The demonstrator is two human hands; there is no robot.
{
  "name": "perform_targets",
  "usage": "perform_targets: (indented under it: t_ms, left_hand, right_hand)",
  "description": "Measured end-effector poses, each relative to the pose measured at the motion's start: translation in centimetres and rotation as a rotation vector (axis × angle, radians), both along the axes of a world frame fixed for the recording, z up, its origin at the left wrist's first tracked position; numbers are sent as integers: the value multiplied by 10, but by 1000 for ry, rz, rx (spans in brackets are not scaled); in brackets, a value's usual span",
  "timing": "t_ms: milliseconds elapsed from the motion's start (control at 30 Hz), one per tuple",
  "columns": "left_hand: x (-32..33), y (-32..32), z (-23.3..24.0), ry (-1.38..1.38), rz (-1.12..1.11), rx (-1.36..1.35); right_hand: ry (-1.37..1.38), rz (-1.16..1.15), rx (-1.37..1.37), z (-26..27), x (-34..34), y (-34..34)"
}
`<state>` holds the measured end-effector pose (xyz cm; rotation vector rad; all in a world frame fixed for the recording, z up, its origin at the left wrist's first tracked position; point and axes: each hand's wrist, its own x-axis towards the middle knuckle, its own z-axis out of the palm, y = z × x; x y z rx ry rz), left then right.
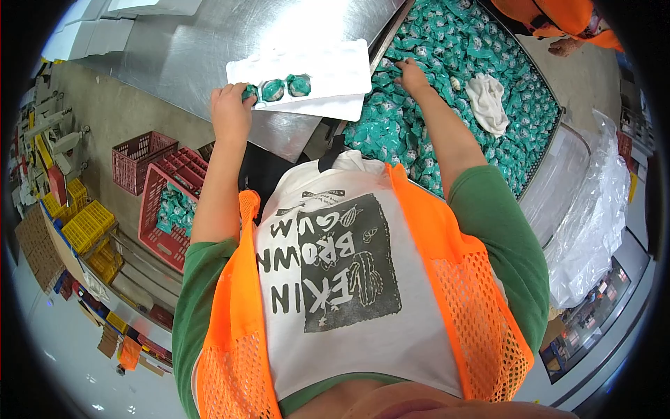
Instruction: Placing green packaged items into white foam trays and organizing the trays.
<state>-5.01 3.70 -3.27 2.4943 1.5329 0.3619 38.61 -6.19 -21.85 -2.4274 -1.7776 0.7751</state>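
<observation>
A white plastic tray (335, 73) with round hollows lies on the steel table (193, 68), partly over another white tray (335, 107). Two green-wrapped sweets (299, 85) sit in hollows near its left end. At that end, my left hand (231, 107) has its fingers on a third wrapped sweet (250, 94). My right hand (412, 77) reaches into a large bin of green-wrapped sweets (445, 42), at its left side; whether its fingers grip a sweet is unclear.
A white cloth (487, 105) lies on the sweets. Red plastic crates (144, 162) stand on the floor at left, one with wrapped sweets in it. White trays (99, 36) are stacked at top left. Another person's hand (565, 47) is beyond the bin. Clear plastic sheeting (591, 225) hangs at right.
</observation>
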Motion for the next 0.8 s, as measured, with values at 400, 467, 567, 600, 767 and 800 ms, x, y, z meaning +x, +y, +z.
perform_targets:
  t_ms: [400,467,567,600,767,800]
  left_hand:
    - [36,-2,49,-7,-1,80]
    - [72,-16,79,-272,-189,-53]
    - [101,-33,96,-240,-450,13]
    - [108,-36,96,-200,-577,90]
    - [94,-25,44,-363,-405,-50]
    - [91,-24,44,-352,-380,-31]
  right_hand:
    - [106,-72,338,180,-14,-94]
    - [111,-45,416,222,-34,-84]
    - [276,-26,513,266,-73,-54]
    - [320,54,567,270,-86,-42]
    - [494,240,643,235,-137,3]
    - [555,198,570,221,-141,7]
